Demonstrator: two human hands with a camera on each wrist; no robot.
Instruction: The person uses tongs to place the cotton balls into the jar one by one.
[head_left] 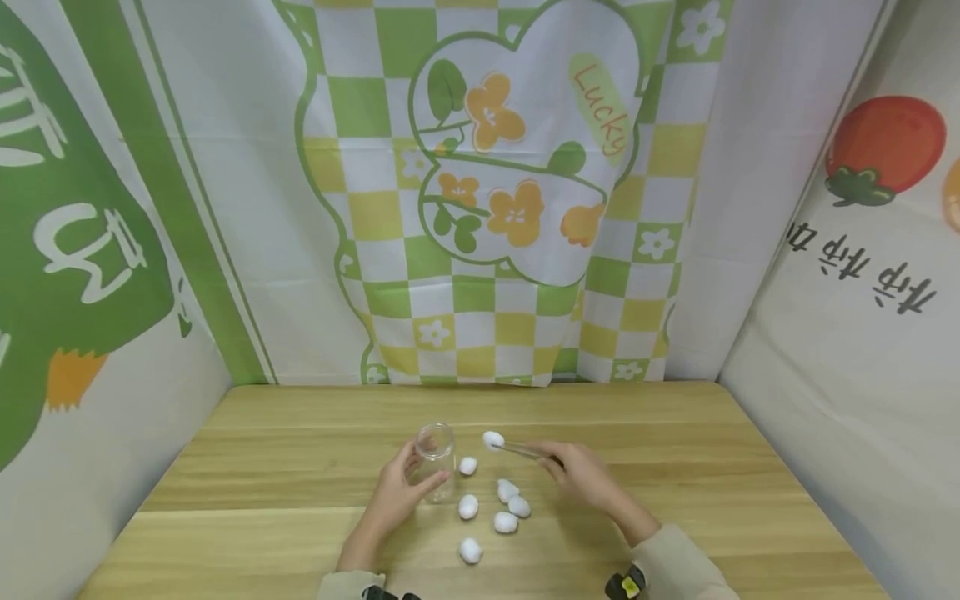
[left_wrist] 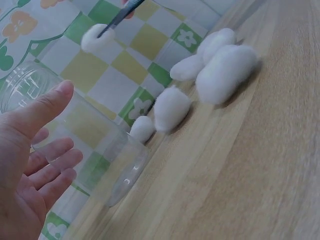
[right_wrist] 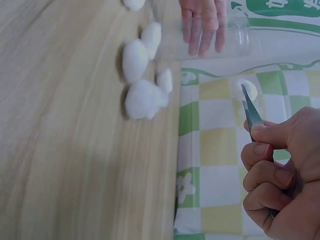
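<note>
My left hand (head_left: 401, 489) grips a clear, open-topped jar (head_left: 436, 443) that stands upright on the table, its thumb on the near side and fingers round the other. Nothing shows inside the jar. Between thumb and fingers my right hand (right_wrist: 287, 170) pinches metal tweezers (right_wrist: 252, 115). Their tips hold a white cotton ball (right_wrist: 247, 90) in the air, to the right of the jar's mouth and apart from it. Several more cotton balls lie on the table right of the jar, among them a near one (head_left: 470, 551) and a pair touching each other (head_left: 519, 507).
The wooden table (head_left: 300, 450) ends at the back against a green and yellow checked curtain (head_left: 480, 333). Printed cloths hang at the left and right sides. A dark strap with a device (head_left: 626, 582) sits at the right sleeve.
</note>
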